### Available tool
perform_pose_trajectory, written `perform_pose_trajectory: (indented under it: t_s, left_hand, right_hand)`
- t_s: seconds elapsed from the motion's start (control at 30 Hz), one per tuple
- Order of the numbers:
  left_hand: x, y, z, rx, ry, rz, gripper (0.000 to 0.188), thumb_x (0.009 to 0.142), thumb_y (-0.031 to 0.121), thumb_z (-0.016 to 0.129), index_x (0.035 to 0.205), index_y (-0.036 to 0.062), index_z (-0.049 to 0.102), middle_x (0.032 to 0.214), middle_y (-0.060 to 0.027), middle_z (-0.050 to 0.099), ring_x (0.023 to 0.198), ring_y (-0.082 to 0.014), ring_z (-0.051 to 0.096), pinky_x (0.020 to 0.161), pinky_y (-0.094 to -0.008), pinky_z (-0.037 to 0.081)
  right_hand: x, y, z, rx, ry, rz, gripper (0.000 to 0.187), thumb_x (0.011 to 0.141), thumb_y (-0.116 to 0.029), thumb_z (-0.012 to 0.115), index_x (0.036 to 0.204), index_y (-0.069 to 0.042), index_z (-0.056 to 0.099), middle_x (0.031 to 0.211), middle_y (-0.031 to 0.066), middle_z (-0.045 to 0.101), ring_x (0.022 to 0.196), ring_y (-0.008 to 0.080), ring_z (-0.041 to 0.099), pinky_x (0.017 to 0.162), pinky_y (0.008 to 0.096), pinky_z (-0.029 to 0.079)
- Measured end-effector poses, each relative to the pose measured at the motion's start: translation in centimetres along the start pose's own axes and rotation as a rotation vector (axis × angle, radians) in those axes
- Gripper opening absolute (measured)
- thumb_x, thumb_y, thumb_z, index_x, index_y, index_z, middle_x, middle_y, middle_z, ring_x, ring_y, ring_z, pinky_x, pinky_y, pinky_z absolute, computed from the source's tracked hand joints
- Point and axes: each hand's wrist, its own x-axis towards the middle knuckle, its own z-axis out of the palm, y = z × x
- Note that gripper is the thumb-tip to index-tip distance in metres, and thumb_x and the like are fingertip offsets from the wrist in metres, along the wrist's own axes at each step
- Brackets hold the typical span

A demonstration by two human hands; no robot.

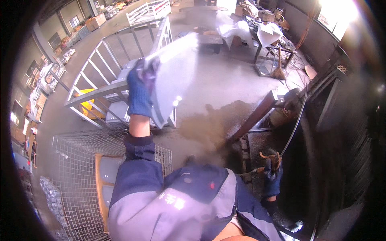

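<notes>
My left hand (140, 86), in a blue glove, is raised and closed on the edge of a pale grey curved metal panel (175, 78). The panel is held up off the floor, its far end blurred and shining. Down at the right, my right hand (273, 180), also gloved in blue, is closed around a dark tool with tan wrapping (275, 160). A thin dark hose or rod (296, 127) runs up from that tool. Its exact kind is hard to make out, and the right fingers are partly hidden.
A metal-barred crate (96, 86) with grey panels and something yellow stands at the left. Nearer is a wire mesh basket (76, 172) holding panels and cardboard. A dark machine frame (257, 116) rises at the right. Farther off are a broom (278, 68) and a cluttered table (277, 46).
</notes>
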Motion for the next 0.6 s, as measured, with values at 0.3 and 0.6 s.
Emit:
perform_pose_trajectory:
  t_s: [0.3, 0.6]
  left_hand:
    - [7.5, -13.1, -11.0, -0.015, 0.378, -0.160, 0.037, 0.090, 0.032, 0.064, 0.106, -0.0020, 0.064, 0.094, -0.0057, 0.063, 0.083, -0.0174, 0.055, 0.079, -0.0333, 0.045]
    - [6.8, -20.5, -19.6, 0.004, 0.316, -0.090, 0.039, 0.096, 0.028, 0.057, 0.117, -0.0037, 0.059, 0.110, -0.0083, 0.064, 0.100, -0.0166, 0.058, 0.094, -0.0320, 0.043]
  right_hand:
    - [11.1, -7.1, 10.9, 0.254, -0.346, -0.268, 0.035, 0.096, -0.013, 0.054, 0.128, -0.002, 0.051, 0.111, 0.0083, 0.061, 0.094, 0.0143, 0.059, 0.082, 0.0270, 0.049]
    - [16.5, -15.6, 27.0, 0.340, -1.010, -0.051, 0.024, 0.093, -0.020, 0.060, 0.107, -0.001, 0.064, 0.083, 0.0020, 0.065, 0.072, 0.0095, 0.059, 0.064, 0.0243, 0.047]
